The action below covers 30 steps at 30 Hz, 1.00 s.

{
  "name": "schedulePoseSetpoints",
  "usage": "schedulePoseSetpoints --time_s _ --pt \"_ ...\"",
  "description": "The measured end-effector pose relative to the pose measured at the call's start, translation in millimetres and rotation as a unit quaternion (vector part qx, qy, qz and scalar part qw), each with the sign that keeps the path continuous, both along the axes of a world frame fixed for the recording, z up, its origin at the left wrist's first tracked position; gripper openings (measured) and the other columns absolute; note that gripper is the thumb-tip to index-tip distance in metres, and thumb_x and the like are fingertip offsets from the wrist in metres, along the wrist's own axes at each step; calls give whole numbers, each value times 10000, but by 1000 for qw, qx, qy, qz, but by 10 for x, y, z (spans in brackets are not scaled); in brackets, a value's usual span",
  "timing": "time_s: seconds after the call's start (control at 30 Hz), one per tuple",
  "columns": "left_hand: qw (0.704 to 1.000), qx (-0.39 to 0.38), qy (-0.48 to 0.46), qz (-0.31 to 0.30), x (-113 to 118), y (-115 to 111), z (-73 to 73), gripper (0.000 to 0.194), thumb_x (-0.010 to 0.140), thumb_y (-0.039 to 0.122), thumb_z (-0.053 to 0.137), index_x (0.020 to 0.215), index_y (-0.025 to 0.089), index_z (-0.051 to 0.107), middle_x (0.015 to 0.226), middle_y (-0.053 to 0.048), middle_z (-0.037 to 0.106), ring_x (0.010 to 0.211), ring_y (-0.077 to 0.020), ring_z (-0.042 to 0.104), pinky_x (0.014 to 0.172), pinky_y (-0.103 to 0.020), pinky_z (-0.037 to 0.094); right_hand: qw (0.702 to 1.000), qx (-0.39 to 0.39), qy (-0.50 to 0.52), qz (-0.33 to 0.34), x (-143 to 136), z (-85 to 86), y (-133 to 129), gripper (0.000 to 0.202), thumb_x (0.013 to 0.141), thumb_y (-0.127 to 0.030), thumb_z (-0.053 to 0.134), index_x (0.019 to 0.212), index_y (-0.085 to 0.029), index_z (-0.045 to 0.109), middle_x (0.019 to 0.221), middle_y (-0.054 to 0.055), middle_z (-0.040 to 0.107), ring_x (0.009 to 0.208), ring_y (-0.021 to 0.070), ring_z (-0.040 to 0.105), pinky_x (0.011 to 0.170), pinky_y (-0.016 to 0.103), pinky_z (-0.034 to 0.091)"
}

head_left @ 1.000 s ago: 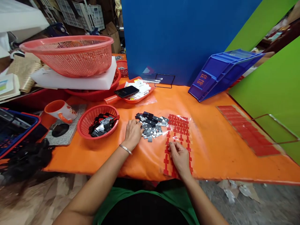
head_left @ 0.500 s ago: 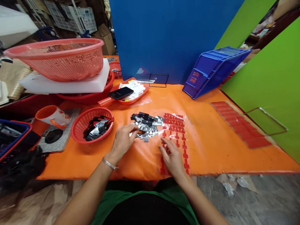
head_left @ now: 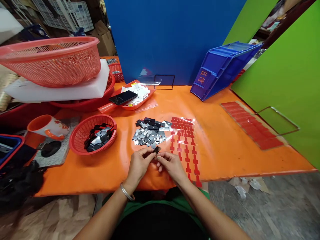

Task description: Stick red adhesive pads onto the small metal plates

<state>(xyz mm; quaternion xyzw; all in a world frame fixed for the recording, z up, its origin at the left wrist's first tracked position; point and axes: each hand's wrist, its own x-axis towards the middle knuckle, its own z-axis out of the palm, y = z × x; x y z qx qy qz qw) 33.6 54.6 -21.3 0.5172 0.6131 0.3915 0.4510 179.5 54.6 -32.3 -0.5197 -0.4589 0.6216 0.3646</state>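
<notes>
Between the thumb and fingers of my left hand (head_left: 140, 164) is a small dark flat plate (head_left: 157, 150), tilted up. My right hand (head_left: 173, 166) is pinched closed right at the plate's lower right edge; what lies between its fingertips is hidden. Just beyond both hands is a loose pile of small black and grey metal plates (head_left: 150, 132). A clear sheet with rows of red T-shaped stickers (head_left: 187, 140) lies to the right of the pile, partly beneath my right hand and forearm.
A red basket (head_left: 75, 141) with black and silver plates stands left, near a mug (head_left: 50, 127). Behind are a red scoop (head_left: 107, 108) with paper slips and a phone (head_left: 123, 97). A blue bin (head_left: 220, 68) leans at the back; a red sticker sheet (head_left: 252, 125) lies right.
My left hand has come from the pile toward me with a dark plate. My right hand has moved left from the sticker sheet to meet it. The view has shifted slightly.
</notes>
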Motion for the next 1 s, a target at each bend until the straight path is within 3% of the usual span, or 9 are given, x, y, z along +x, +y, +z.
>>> schedulePoseSetpoints --time_s 0.07,0.17,0.23,0.37,0.57,0.7,0.8,0.9,1.0 --pt "992 51 113 -17 -24 -12 18 171 810 223 599 932 207 717 907 -49 702 840 -188 644 789 -301 494 988 114 -100 -8 48 -21 -6 225 823 -363 544 873 -176 660 690 44 651 587 171 610 560 302 522" --pt "954 107 270 -78 -19 -46 39 210 874 234 518 963 231 709 883 -47 686 845 -189 627 780 -307 484 920 319 -225 -28 121 -77 3 250 879 -249 467 1037 -210 657 950 99 650 895 224 618 805 389 523" --pt "927 109 345 -102 7 -69 30 231 896 236 481 961 224 702 861 -53 675 848 -193 617 753 -299 478 881 389 -270 -4 153 -122 8 304 901 -203 432 1136 -227 624 1002 105 618 945 226 591 835 403 515" --pt "897 102 414 -120 46 -83 10 234 903 222 469 962 206 695 857 -63 662 846 -196 606 725 -286 468 833 443 -326 60 185 -186 9 328 918 -155 407 1173 -209 606 990 113 591 897 219 558 767 375 528" --pt "884 115 431 -142 25 -63 -3 235 908 211 456 912 188 690 817 -67 645 806 -201 597 706 -295 458 795 473 -366 100 199 -218 34 337 926 -142 381 1196 -157 582 1012 139 592 874 238 525 741 393 520" --pt "882 137 427 -145 23 -87 -30 234 907 202 450 924 192 683 803 -63 640 795 -208 594 710 -307 464 795 478 -358 105 180 -211 5 340 916 -142 402 1209 -178 571 991 129 609 852 237 534 750 412 517" --pt "898 142 394 -136 17 -93 -39 226 901 200 455 937 191 678 826 -68 649 819 -210 599 737 -316 470 820 467 -320 88 212 -157 10 332 910 -154 414 1199 -206 571 1008 119 611 901 232 554 781 400 514" --pt "939 128 303 -105 -2 -36 -42 196 880 205 483 925 188 673 874 -68 666 859 -204 609 784 -323 470 862 426 -273 14 371 -73 162 257 900 -190 443 1110 -198 590 990 102 624 911 214 569 792 365 499" --pt "983 79 159 -52 12 95 -42 148 839 258 544 898 189 661 892 -52 676 841 -187 620 790 -317 474 901 327 -271 -94 658 -11 480 162 871 -225 448 869 -188 607 837 65 626 760 185 569 680 310 479"
